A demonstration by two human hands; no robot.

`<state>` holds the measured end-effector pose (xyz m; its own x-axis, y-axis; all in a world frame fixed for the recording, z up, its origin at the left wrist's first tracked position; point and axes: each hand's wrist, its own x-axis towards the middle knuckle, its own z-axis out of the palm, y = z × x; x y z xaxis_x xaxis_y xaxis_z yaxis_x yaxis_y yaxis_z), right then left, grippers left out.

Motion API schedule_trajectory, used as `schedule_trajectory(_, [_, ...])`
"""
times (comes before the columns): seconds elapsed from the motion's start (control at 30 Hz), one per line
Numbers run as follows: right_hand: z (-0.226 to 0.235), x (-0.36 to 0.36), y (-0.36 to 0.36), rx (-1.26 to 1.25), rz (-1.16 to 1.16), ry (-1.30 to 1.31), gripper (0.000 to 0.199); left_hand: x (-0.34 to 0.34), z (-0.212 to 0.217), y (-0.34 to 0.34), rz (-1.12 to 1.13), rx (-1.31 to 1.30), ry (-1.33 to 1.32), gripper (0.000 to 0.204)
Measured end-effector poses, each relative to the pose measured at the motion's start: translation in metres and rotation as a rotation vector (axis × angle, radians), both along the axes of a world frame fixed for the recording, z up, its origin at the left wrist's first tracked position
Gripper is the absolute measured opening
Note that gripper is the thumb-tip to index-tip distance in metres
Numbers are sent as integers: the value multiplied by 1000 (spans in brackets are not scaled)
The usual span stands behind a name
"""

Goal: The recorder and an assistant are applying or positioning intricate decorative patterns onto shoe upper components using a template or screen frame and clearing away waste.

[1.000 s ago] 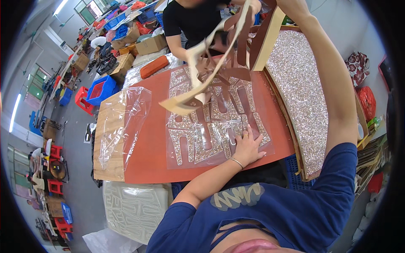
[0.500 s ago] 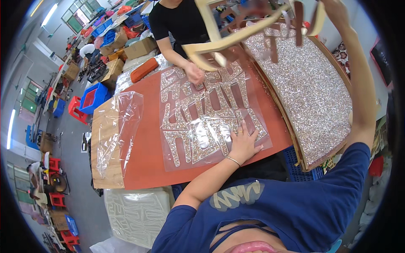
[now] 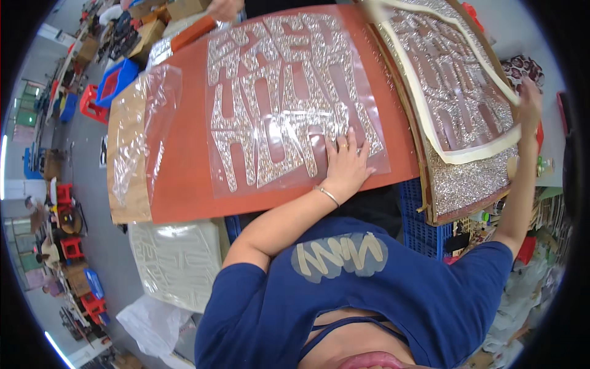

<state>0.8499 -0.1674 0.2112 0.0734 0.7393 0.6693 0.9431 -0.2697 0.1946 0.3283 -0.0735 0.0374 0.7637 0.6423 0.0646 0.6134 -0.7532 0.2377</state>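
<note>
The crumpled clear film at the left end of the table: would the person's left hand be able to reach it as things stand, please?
Probably yes: the left hand rests on the glitter-patterned sheet, and only that flat sheet and the red surface lie between it and the crumpled clear film.

Cream frame (image 3: 482, 151); silver-gold speckled sheet (image 3: 294, 118); red-brown mat (image 3: 189, 161); navy shirt (image 3: 375, 296).

Looks like a handwork workshop, in a large hall.
Has a broad work table (image 3: 178, 184) bearing a sheet of sparkling cut-out shapes (image 3: 298, 117), with a wood-edged tray of glitter (image 3: 472, 209) just beside; at the left, has also blue plastic crates (image 3: 126, 85), red stools (image 3: 72, 249), cardboard boxes (image 3: 187, 7), a grey floor (image 3: 120, 258) and strip lights (image 3: 59, 350).
</note>
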Motion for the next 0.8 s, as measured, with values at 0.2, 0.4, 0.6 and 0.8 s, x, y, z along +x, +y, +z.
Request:
schedule_trajectory(0.2, [-109,-321,50,-433,632,354,29,4,3,5,52,-67,-40,72])
schedule_trajectory(0.4, [-159,-333,45,-464,607,416,23,-3,3,10,53,-72,-147,68])
schedule_trajectory(0.6, [-162,-332,55,-558,556,481,14,-79,1,49,186,-438,-764,33])
schedule_trajectory(0.8, [-164,-332,47,-492,398,754,22,-237,-6,77,555,124,-562,13])
